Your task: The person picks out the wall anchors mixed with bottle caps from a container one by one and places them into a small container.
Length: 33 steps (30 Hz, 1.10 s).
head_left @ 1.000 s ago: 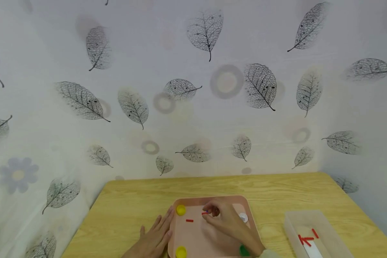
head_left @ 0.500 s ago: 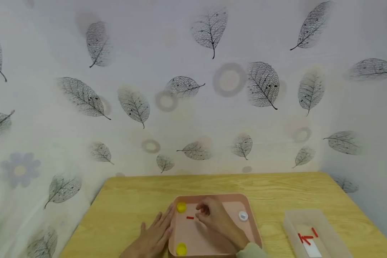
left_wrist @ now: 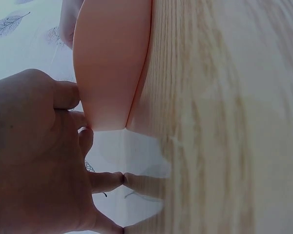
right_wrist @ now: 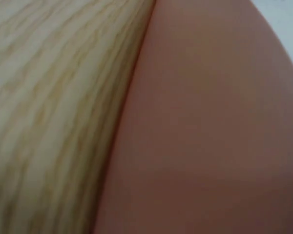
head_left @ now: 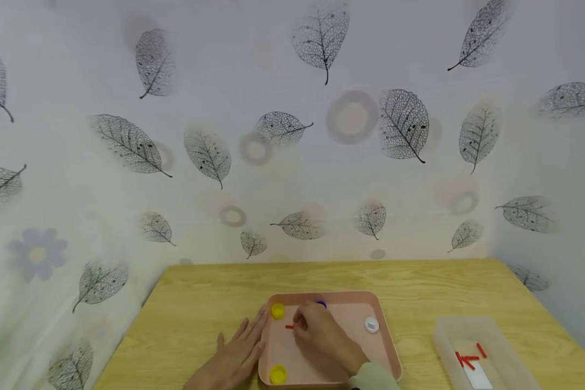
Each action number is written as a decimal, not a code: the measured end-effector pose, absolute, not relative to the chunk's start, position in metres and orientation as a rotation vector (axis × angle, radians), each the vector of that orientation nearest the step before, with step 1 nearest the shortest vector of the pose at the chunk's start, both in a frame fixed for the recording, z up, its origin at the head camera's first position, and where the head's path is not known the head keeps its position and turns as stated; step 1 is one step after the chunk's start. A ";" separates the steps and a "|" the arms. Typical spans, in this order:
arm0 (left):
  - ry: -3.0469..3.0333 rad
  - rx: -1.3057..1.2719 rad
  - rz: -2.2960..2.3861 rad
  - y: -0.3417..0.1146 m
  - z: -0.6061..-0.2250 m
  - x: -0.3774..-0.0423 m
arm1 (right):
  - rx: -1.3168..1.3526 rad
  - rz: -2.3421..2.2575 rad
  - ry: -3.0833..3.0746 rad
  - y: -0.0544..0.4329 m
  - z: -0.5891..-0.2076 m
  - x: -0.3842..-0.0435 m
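Observation:
On the table lies a pink tray (head_left: 338,298). Inside it, my right hand (head_left: 319,329) bends its fingers and thumb at a short red stick (head_left: 289,326), whose right end they cover. Behind that hand a blue cap (head_left: 322,304) shows only in part. My left hand (head_left: 234,357) lies with straight fingers along the tray's left edge; the left wrist view shows this left hand (left_wrist: 34,151) touching the tray wall (left_wrist: 110,63). The right wrist view holds just the tray wall (right_wrist: 200,117) and table, without the hand.
Yellow caps (head_left: 278,310) sit in the tray's two left corners, a white cap (head_left: 371,325) at its right side. A translucent box (head_left: 504,346) to the right holds several red sticks (head_left: 470,358) and a white block (head_left: 478,376). A leaf-patterned sheet hangs behind the wooden table (head_left: 200,287).
My right hand has moved left from beside the blue cap to the lone red stick. The stick it held a second ago is no longer visible. My left hand stays at the tray edge.

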<state>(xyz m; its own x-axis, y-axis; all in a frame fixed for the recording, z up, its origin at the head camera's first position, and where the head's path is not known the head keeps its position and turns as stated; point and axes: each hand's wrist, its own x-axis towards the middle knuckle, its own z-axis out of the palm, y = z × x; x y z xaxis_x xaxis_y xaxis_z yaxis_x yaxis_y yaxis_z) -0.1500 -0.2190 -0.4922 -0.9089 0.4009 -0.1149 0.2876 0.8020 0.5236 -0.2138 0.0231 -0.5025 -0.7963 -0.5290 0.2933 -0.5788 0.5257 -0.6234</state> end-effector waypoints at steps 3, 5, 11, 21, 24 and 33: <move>2.774 0.531 0.754 -0.219 -0.492 -0.150 | 0.961 1.069 -2.740 0.021 -0.504 -0.213; 2.775 0.532 0.749 -0.219 -0.492 -0.150 | 0.947 1.047 -2.775 0.020 -0.504 -0.212; 2.783 0.545 0.748 -0.219 -0.493 -0.150 | 0.920 1.015 -2.810 0.018 -0.506 -0.211; 2.793 0.541 0.743 -0.218 -0.495 -0.148 | 0.920 1.048 -2.861 0.019 -0.508 -0.211; 2.798 0.554 0.751 -0.218 -0.495 -0.149 | 0.912 1.070 -2.854 0.020 -0.508 -0.212; 2.792 0.555 0.758 -0.219 -0.495 -0.152 | 0.911 1.085 -2.738 0.025 -0.500 -0.209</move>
